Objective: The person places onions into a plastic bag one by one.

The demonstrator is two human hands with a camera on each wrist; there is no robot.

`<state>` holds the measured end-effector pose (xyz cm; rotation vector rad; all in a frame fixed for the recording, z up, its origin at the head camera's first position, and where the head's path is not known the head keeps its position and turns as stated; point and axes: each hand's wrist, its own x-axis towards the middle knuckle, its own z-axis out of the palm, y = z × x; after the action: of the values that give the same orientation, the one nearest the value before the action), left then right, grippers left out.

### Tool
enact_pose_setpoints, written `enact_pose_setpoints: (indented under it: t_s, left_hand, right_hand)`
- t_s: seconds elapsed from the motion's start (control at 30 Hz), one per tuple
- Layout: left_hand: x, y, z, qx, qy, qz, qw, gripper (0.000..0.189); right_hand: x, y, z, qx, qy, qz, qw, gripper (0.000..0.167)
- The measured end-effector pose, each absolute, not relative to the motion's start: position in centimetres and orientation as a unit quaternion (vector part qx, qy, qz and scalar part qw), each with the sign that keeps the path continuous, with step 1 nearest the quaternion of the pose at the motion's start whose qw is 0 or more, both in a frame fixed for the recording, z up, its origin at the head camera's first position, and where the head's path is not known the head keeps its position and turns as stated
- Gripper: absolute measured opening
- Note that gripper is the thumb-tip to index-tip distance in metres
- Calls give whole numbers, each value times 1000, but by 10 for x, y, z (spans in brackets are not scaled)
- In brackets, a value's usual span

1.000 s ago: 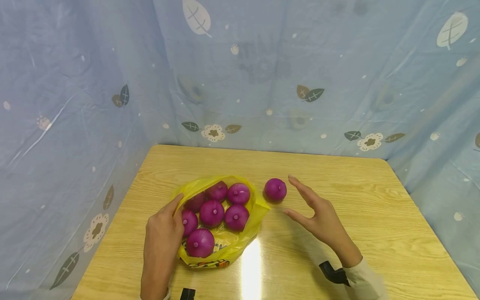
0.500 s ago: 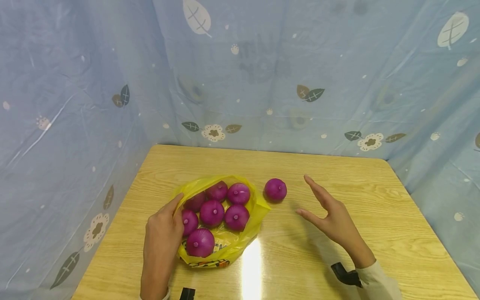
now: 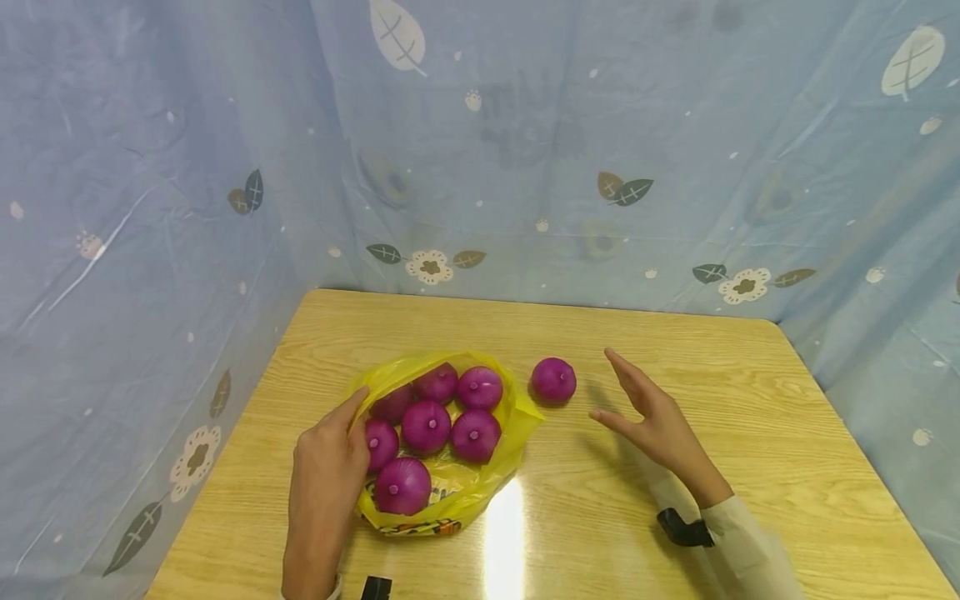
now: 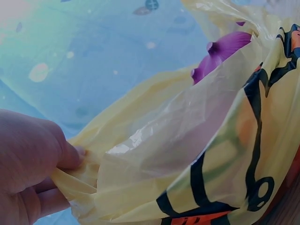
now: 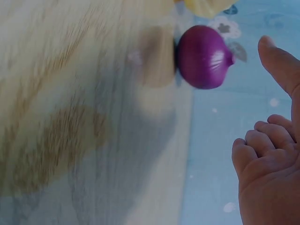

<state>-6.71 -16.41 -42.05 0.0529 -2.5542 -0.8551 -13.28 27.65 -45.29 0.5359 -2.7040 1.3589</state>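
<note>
A yellow plastic bag [image 3: 517, 429] with dark and orange print sits with its mouth wide, holding several purple onions [image 3: 427, 426]. My left hand [image 3: 326, 467] pinches the bag's left rim between thumb and fingers; in the left wrist view that hand [image 4: 33, 159] grips the thin film, with onions peeking above the edge. One loose onion [image 3: 553, 381] stands on the table just right of the bag. Right of that onion, my right hand [image 3: 660, 425] hovers apart from it, thumb and fingers spread, holding nothing. The right wrist view shows the same onion [image 5: 204, 57] beyond the thumb.
The wooden table [image 3: 750, 433] has a bright glare streak in front of the bag. A blue patterned curtain [image 3: 525, 150] hangs along the back and both sides. Black straps [image 3: 684, 529] show near the wrists.
My right hand has drawn back to the right, away from the loose onion, then shifted very slightly left. The left hand, the bag and the onions stay as they were.
</note>
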Motion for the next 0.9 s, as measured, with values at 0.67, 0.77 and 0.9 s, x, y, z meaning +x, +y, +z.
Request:
enact_pose_setpoints:
  t_s: [0.67,0.77,0.9]
  left_hand:
    - [-69,-165,-422,17,-924,-306,227,35]
    - [-70,-165,-422,16,-924,-307,226,36]
    - [-70,-165,-422,18,-924,-309,225,35]
  right_hand:
    - [-179,270,-481,206,-853,475,-67,91]
    - [-183,265,-483,216,-849,478,-66,90]
    - [-188,258,-485,225,-840,490,-65,91]
